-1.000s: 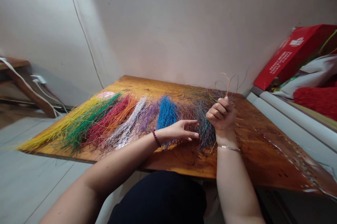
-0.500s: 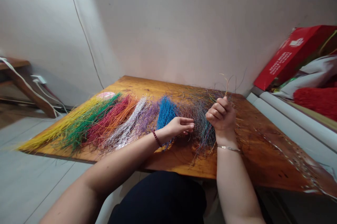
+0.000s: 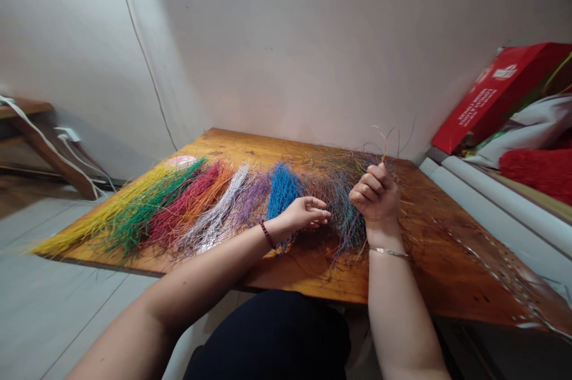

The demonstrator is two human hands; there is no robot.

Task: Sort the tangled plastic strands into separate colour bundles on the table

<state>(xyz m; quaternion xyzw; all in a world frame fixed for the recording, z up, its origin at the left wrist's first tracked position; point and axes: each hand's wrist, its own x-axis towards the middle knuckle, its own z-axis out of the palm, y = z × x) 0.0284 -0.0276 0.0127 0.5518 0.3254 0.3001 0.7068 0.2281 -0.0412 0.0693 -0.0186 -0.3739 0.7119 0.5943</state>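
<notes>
My right hand (image 3: pixel 375 192) is closed in a fist, raised over the right part of the table, with a few thin strands (image 3: pixel 384 140) poking up from between thumb and forefinger. Beside it, a grey-blue bundle of strands (image 3: pixel 348 213) lies on the wood. My left hand (image 3: pixel 310 213) hovers at the lower end of the blue bundle (image 3: pixel 283 186), its fingers loosely bent and apart, holding nothing visible. Left of that lie purple (image 3: pixel 252 198), white (image 3: pixel 218 207), orange (image 3: pixel 210 192), crimson (image 3: pixel 183 207), green (image 3: pixel 147 213) and yellow (image 3: pixel 107 204) bundles.
The wooden table (image 3: pixel 402 287) stands against the wall. Loose mixed strands (image 3: pixel 339 158) are scattered at its back right. A pink round item (image 3: pixel 181 161) sits behind the green bundle. To the right are a red box (image 3: pixel 496 88) and red fluffy material (image 3: pixel 536 171).
The fingers of my left hand have bent and parted slightly. My right hand keeps its grip on the strands and has barely moved.
</notes>
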